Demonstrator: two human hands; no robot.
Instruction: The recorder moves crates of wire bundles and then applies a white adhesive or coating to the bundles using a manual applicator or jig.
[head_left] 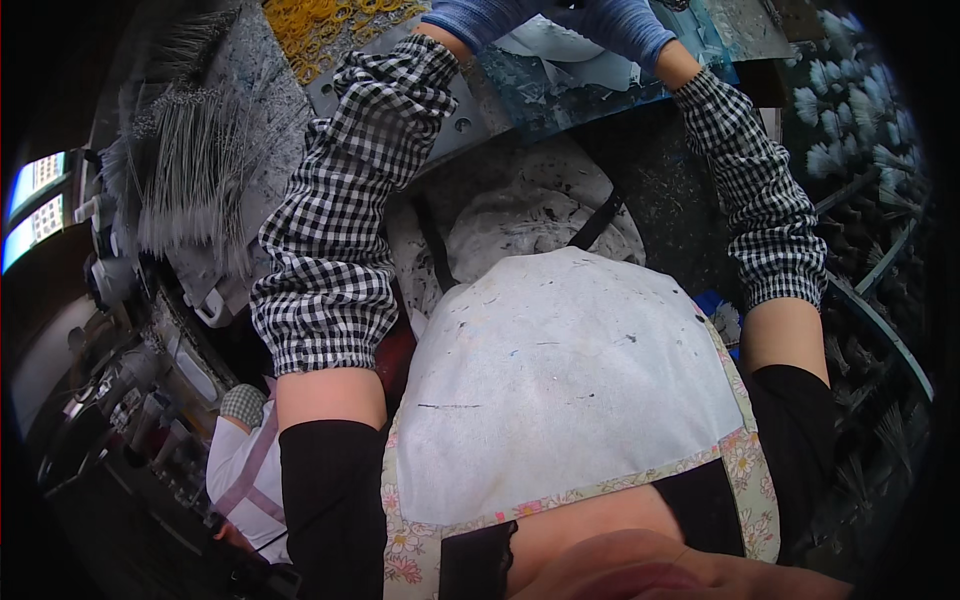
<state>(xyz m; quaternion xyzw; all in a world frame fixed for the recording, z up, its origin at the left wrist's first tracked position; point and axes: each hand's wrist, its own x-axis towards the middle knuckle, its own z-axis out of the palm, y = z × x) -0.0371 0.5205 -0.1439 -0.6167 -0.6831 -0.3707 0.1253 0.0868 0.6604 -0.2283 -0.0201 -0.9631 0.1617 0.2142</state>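
My left hand [480,18], in a blue knit glove, is at the top edge, just right of a heap of yellow rubber rings. My right hand [628,30], gloved the same way, reaches in from the right over a blue, smeared work surface [600,98]. Between and below the two hands lies a spread of thick white paste [570,55]. A small dark bit shows between the gloves at the very edge, too cut off to name. The fingers of both hands run out of the picture, so their grip is hidden. Checked sleeve covers wrap both forearms.
Yellow rubber rings [325,30] lie at the top left, near a metal plate [470,120]. Bundles of thin wires [195,180] cover the left bench. White-tufted brushes [850,105] stand at the right beside a metal rail [880,325]. Another person [250,470] is at lower left.
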